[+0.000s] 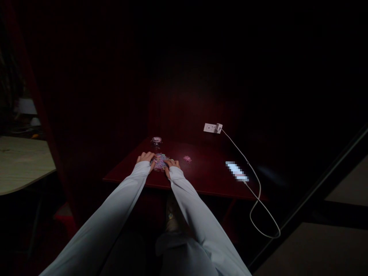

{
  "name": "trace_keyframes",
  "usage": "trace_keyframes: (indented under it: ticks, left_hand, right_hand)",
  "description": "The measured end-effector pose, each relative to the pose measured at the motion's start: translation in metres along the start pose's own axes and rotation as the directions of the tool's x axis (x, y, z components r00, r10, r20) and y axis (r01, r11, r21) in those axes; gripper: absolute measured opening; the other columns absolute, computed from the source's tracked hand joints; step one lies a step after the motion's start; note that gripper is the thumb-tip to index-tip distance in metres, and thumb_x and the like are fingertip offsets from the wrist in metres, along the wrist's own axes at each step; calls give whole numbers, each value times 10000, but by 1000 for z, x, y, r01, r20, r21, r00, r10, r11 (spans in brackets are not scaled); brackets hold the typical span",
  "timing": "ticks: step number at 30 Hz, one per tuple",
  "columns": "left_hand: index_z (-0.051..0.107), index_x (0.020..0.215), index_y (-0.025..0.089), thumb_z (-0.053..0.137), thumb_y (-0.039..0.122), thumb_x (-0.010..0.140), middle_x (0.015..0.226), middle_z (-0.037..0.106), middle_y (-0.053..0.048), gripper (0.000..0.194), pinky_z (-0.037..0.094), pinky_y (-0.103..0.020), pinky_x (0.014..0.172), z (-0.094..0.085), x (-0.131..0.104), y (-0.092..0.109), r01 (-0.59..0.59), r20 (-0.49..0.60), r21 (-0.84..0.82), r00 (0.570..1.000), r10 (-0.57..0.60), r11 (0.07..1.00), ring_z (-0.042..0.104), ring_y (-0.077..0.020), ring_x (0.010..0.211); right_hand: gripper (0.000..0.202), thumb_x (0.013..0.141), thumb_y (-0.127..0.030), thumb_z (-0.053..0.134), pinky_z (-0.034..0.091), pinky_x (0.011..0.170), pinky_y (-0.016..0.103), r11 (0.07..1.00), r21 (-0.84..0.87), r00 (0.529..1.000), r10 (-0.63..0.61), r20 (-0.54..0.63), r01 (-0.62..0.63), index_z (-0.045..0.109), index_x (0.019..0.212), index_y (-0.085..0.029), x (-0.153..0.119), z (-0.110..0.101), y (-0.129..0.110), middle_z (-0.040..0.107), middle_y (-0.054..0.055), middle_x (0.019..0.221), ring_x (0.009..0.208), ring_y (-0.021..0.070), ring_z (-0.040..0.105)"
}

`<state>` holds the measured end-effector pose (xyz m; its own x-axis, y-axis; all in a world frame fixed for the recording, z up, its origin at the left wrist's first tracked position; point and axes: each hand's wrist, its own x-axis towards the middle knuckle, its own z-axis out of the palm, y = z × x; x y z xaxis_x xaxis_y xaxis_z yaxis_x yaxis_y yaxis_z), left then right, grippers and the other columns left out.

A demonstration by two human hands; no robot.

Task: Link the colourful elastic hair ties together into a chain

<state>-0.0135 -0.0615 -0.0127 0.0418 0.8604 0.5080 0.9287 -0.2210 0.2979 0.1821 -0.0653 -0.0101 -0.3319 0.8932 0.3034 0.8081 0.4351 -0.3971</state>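
A loose pile of small multicoloured pieces (160,161) lies on the dark red table (201,180). My left hand (147,157) touches the pile's left side, its fingers curved over the edge. On the right side, my right hand (172,165) rests with its fingers at the pile. What either set of fingertips grips, if anything, is too small to make out. A smaller heap of pink pieces (187,158) sits apart, to the right of my right hand. Behind the pile stands a clear jar (156,142) with a pinkish top.
A lit phone (237,171) lies at the table's right, joined by a white cable (260,184) to a charger in the wall socket (212,128). The cable loops past the table edge. A light wooden table (23,163) stands at far left.
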Motion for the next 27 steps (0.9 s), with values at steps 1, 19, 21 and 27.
trace_keyframes:
  ticks: [1,19,21,27]
  left_hand:
    - [702,1149,220,528,254,927,1231,708,-106,285,482,-423,997,1,1,-2,-25,13,-37,1000,26,999,603,-303,1156]
    - [720,1129,246,701,276,829,1279,662,-89,302,507,-437,1054,18,2,-12,-53,9,-99,998,54,994,575,-307,1198]
    - [700,1189,252,724,261,805,1336,621,-87,384,515,-436,1066,23,2,-14,-32,5,-115,999,33,993,583,-304,1221]
    - [614,1358,240,726,213,767,1467,587,-116,602,522,-436,1110,33,3,-18,27,38,-284,999,-16,959,638,-307,1283]
  right_hand:
    - [513,988,-178,522,411,1116,337,1000,12,1000,-15,2,15,618,1481,-282,0,0,0,622,18,1508,1292,242,471]
    - [436,978,-252,624,369,1216,400,988,2,987,-156,26,156,717,1399,-318,-3,3,1,601,-3,1568,1396,241,405]
    - [472,979,-260,622,374,1219,389,991,16,991,-134,2,134,681,1446,-302,0,4,3,608,3,1562,1393,237,410]
    - [479,977,-255,616,414,1190,368,997,47,997,-64,-51,67,676,1451,-283,6,8,10,639,15,1527,1366,231,445]
